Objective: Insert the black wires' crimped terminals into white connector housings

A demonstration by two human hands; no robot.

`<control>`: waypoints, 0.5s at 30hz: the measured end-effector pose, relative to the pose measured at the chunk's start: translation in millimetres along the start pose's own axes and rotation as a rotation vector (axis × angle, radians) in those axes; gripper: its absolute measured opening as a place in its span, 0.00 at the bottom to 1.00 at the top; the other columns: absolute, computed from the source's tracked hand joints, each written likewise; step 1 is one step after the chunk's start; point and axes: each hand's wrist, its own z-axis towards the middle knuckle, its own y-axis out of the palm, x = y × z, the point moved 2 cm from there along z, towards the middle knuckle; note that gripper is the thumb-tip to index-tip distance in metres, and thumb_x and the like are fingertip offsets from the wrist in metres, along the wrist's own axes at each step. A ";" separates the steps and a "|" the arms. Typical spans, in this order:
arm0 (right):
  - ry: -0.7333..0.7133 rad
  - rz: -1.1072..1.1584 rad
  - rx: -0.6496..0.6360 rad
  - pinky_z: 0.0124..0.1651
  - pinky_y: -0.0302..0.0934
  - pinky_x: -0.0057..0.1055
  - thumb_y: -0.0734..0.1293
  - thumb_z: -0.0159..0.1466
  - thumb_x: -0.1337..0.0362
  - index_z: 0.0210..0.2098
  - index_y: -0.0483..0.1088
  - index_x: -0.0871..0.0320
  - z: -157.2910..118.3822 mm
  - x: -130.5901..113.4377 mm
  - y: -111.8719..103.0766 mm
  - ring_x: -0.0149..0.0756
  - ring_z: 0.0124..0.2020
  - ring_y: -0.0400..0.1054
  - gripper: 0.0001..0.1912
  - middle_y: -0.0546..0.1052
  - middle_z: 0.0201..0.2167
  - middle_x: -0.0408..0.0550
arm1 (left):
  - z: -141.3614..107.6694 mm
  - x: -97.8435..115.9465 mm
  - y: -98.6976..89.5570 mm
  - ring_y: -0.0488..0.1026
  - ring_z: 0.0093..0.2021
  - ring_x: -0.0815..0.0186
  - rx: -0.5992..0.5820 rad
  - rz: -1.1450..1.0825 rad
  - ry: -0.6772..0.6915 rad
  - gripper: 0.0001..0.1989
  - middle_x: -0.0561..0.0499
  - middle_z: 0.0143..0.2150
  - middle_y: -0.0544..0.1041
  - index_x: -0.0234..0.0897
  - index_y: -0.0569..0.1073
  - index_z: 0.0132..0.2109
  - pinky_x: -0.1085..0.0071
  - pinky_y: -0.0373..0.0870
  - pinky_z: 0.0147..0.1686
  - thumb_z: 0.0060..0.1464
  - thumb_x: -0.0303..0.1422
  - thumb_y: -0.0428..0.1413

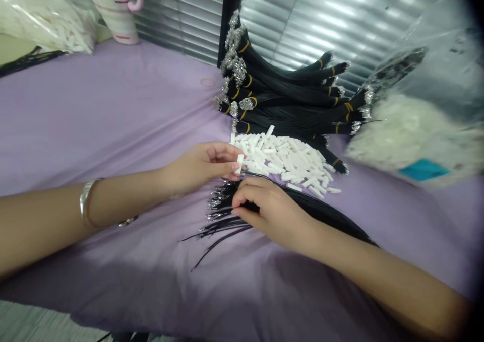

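My left hand pinches a small white rectangular plastic piece between thumb and fingers, beside a heap of similar white pieces. Just below and to the right, my right hand is closed over a spread bundle of thin black wires. Its thumb and forefinger meet at the wires near their metal-tipped ends; exactly how many wires sit in the pinch cannot be made out. A few loose wires fan out toward the front of the purple cloth.
Banded bundles of black wire with silvery ends are stacked behind the heap. To the right lies a clear bag of white contents; another bag and a striped mug stand at the back left. A rubber band lies on the purple cloth.
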 end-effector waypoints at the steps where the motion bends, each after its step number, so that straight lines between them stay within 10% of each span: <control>1: 0.019 0.028 -0.017 0.43 0.57 0.25 0.65 0.58 0.74 0.29 0.69 0.62 0.4 -0.6 -1.1 0.27 0.37 0.63 0.03 0.71 0.32 0.44 | 0.1 0.2 0.1 0.74 0.30 0.75 0.000 0.000 0.001 0.09 0.52 0.32 0.76 0.29 0.72 0.40 0.79 0.72 0.35 0.49 0.20 0.57; 15: 0.272 0.480 0.023 0.29 0.55 0.20 0.65 0.58 0.66 0.32 0.71 0.62 1.3 2.2 -13.0 0.22 0.26 0.61 0.05 0.70 0.25 0.41 | -1.0 -3.7 -4.3 0.74 0.34 0.74 -0.013 0.112 0.009 0.09 0.53 0.35 0.77 0.34 0.72 0.40 0.81 0.71 0.36 0.50 0.28 0.60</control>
